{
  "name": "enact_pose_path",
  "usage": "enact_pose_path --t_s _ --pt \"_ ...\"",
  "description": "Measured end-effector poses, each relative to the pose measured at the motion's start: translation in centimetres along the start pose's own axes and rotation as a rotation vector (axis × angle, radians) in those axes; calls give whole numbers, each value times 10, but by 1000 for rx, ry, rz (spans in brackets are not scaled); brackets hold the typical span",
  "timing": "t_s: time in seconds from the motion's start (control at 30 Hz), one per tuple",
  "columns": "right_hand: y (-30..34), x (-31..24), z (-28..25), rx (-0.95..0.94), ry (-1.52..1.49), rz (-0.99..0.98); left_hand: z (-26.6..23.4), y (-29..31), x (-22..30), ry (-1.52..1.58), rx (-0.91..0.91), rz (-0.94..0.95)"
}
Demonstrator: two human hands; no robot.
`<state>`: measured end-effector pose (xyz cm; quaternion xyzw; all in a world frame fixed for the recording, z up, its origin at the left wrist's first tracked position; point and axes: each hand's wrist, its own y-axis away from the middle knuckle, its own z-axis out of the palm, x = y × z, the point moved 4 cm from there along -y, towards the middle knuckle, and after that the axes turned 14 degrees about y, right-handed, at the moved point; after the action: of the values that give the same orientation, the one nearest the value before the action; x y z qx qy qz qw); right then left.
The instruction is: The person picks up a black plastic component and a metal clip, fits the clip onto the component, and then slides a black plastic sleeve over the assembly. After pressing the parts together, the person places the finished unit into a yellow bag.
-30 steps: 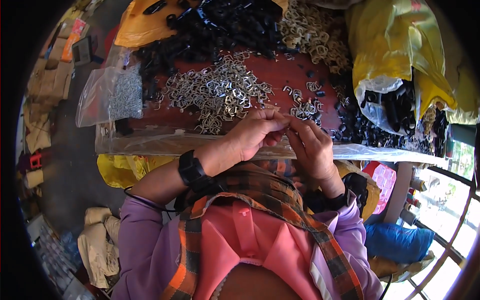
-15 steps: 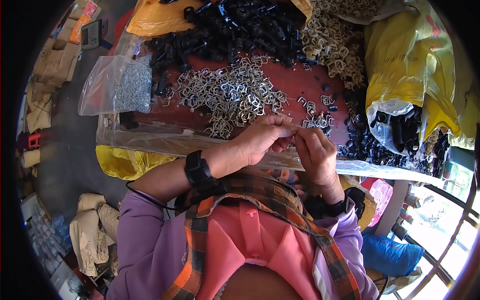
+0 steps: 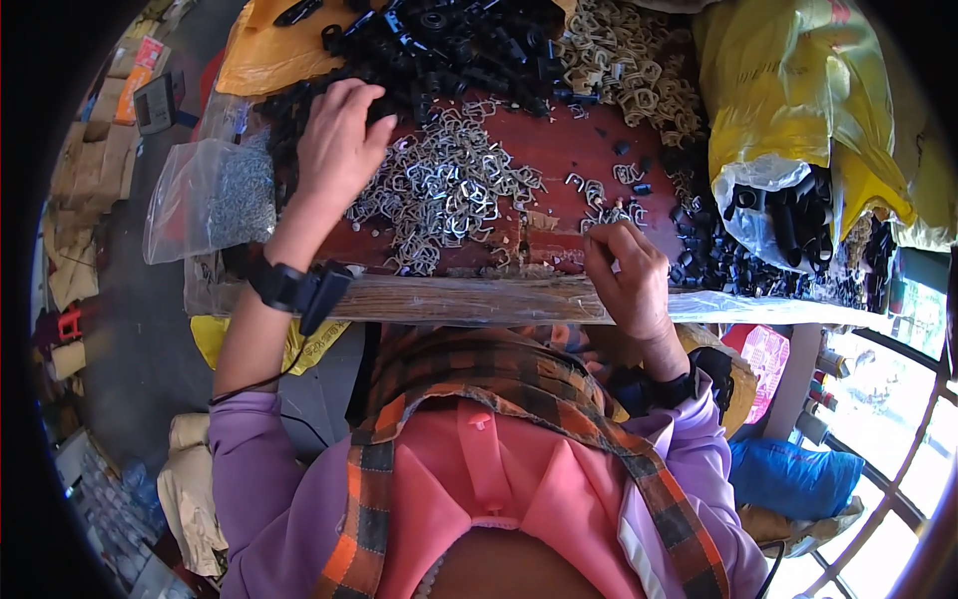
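Head view: the left hand (image 3: 342, 145) was loosely open by the black plastic parts (image 3: 469, 50); the right hand (image 3: 631, 275) was curled near a small cluster of U-shaped metal clips (image 3: 614, 212).
The left thumb stood apart from slightly bent fingers, with nothing visible between them; contact with the parts below could not be told. The right thumb and fingertips were drawn close together, but whether they pinched anything was hidden. Between the hands, a larger heap of silvery clips (image 3: 449, 190) lay on the dark red tabletop (image 3: 544, 150). Beyond it sat the black parts, with brass-coloured clips (image 3: 629, 75) to their right. Farther out, a clear plastic bag (image 3: 185, 205) lay left and a yellow bag (image 3: 778, 95) right.
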<state>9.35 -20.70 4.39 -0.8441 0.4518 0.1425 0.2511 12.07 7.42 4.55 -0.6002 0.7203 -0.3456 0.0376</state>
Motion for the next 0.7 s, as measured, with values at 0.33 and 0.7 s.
enact_pose_path --t_s 0.33,0.7 --pt "7 21 7 -40 86 86 14 9 -40 126 -349 -205" --pt "11 6 12 -163 -673 267 29 55 103 2046 -593 -1075"
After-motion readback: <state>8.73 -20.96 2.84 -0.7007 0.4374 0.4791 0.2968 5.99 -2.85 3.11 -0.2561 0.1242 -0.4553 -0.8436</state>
